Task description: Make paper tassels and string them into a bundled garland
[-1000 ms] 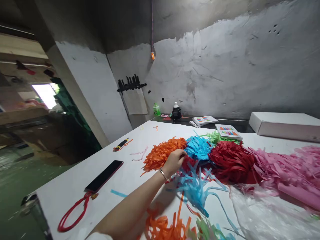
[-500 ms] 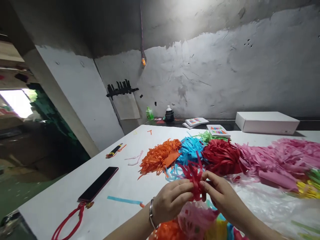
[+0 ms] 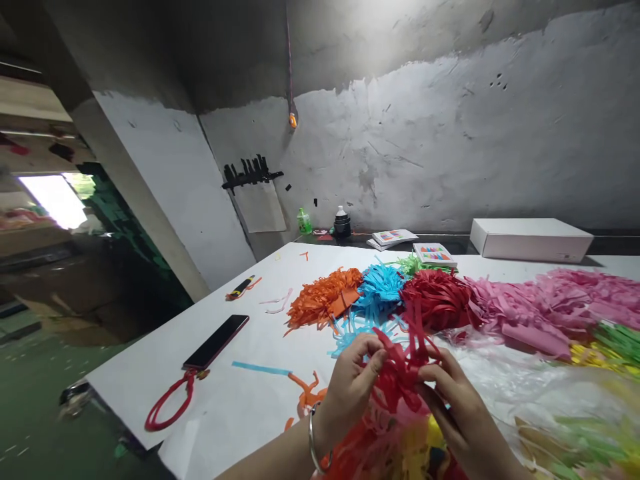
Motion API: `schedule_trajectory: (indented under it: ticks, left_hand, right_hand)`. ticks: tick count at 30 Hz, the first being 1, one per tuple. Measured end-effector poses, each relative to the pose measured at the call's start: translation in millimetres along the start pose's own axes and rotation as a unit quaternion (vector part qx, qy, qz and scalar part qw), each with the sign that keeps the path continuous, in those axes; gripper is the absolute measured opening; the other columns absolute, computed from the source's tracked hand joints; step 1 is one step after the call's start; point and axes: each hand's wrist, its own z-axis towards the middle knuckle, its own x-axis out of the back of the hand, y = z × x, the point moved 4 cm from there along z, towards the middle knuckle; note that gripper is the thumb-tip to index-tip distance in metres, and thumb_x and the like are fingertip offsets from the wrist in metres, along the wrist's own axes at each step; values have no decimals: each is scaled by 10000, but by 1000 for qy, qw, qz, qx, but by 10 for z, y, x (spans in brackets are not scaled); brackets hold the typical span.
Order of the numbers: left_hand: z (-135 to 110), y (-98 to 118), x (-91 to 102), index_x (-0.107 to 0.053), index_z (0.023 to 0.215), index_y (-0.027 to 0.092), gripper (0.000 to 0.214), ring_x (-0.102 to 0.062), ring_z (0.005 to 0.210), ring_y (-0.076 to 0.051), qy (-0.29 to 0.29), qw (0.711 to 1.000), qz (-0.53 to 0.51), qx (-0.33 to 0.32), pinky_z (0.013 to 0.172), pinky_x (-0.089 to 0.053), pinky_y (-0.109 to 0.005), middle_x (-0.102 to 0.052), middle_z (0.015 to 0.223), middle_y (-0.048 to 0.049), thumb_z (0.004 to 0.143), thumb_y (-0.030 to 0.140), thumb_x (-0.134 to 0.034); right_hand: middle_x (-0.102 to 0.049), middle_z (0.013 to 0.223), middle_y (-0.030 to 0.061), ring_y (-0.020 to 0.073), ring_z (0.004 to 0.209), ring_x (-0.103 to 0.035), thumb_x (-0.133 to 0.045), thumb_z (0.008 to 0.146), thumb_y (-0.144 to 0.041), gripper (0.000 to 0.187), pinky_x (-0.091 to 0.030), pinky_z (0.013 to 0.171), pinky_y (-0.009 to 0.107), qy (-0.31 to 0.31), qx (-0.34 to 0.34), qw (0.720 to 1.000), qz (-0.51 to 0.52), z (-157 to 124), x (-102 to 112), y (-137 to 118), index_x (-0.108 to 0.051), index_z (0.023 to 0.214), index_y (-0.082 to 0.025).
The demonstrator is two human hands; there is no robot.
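Between my two hands is a bunch of red paper strips (image 3: 397,373), cut like a tassel, with some strips standing upward. My left hand (image 3: 353,380), with a silver bangle at the wrist, pinches the bunch from the left. On its right side, the fingers of my right hand (image 3: 450,393) are closed on the strips. Below the hands lie more tassels, in orange, pink and yellow (image 3: 415,450), partly hidden by my arms. Just beyond are a blue tassel pile (image 3: 383,283) and a dark red pile (image 3: 437,300).
Orange tassels (image 3: 320,297) and pink tassels (image 3: 530,300) flank the piles. Clear plastic (image 3: 505,373) spreads at right. A phone (image 3: 217,341) with a red strap, a yellow-black cutter (image 3: 241,287) and a blue strip (image 3: 260,368) lie left. A white box (image 3: 530,240) stands behind.
The view has shifted, showing more of the table's left corner. My left fingers have lifted from across the bunch to its upper left side, and the red strips are spread wider.
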Motion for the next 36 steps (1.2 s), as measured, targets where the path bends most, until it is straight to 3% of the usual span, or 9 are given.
schedule_trajectory:
  ticks: [5, 9, 14, 18, 22, 26, 28, 31, 36]
  left_hand:
    - [-192, -114, -247, -669, 925, 167, 243, -599, 722, -166, -28, 985, -132, 106, 677, -499, -280, -638, 814, -35, 922, 405, -618]
    - [-272, -249, -318, -677, 948, 174, 152, -622, 842, -180, 38, 988, -110, 101, 803, -506, -305, -666, 889, -43, 922, 305, -604]
    - [-377, -390, -290, -663, 1036, 180, 196, -627, 1015, -228, 21, 992, -75, 100, 930, -496, -367, -671, 1059, -76, 849, 240, -666]
    - [-476, -487, -355, -645, 1106, 185, 295, -644, 1029, -239, -5, 978, -143, 150, 901, -529, -380, -683, 1082, -86, 822, 240, -701]
    - [-445, -463, -377, -679, 1017, 175, 223, -667, 915, -216, 33, 983, -130, 128, 840, -542, -353, -718, 965, -69, 820, 267, -725]
    - [-399, -246, -378, -463, 1403, 261, 540, -681, 895, -186, 21, 992, -117, 36, 813, -550, -329, -736, 961, -43, 899, 211, -651]
    - [-407, -93, -416, -353, 1486, 295, 605, -683, 878, -174, -28, 995, -81, -44, 810, -548, -322, -743, 977, -46, 943, 184, -594]
    - [-444, 72, -503, -339, 1509, 295, 609, -678, 853, -177, -94, 987, -23, -127, 839, -538, -343, -745, 972, -55, 960, 170, -571]
    - [-445, 85, -575, -390, 1498, 266, 661, -657, 812, -178, -144, 987, -67, -22, 778, -522, -302, -721, 922, -53, 902, 243, -676]
  right_hand:
    - [-619, 842, 26, 157, 706, -626, -449, 997, -304, 187, -515, 624, 244, -2, -93, 994, 61, -183, 97, 69, -599, 908, -235]
    - [-616, 818, 19, 159, 699, -599, -503, 976, -377, 218, -498, 635, 255, 1, -143, 982, 125, -235, 87, 56, -615, 874, -219]
    - [-584, 704, -20, 143, 586, -575, -600, 907, -522, 321, -488, 555, 258, 35, -301, 898, 319, -537, -65, 342, -595, 859, -205]
    - [-594, 658, -28, 127, 500, -550, -597, 885, -582, 376, -460, 502, 246, 59, -328, 885, 326, -732, -194, 496, -564, 860, -208]
    - [-633, 812, 31, 179, 689, -612, -640, 868, -539, 337, -505, 592, 273, 67, -309, 906, 282, -665, -45, 413, -630, 840, -203]
    - [-589, 1132, 91, 246, 1065, -571, -610, 915, -361, 151, -490, 841, 314, 158, -170, 972, 48, -495, 448, 60, -662, 862, -230]
    - [-602, 1020, 70, 218, 989, -594, -552, 946, -235, 76, -489, 839, 307, 141, -64, 988, -26, -406, 560, -190, -626, 946, -250]
    - [-614, 975, 50, 175, 900, -622, -478, 965, -122, 179, -507, 774, 259, 56, 16, 998, 1, -296, 504, -441, -572, 1030, -260]
    - [-634, 919, 32, 160, 875, -639, -434, 977, -103, 199, -520, 760, 241, 15, 33, 996, 81, -271, 350, -482, -561, 1000, -255]
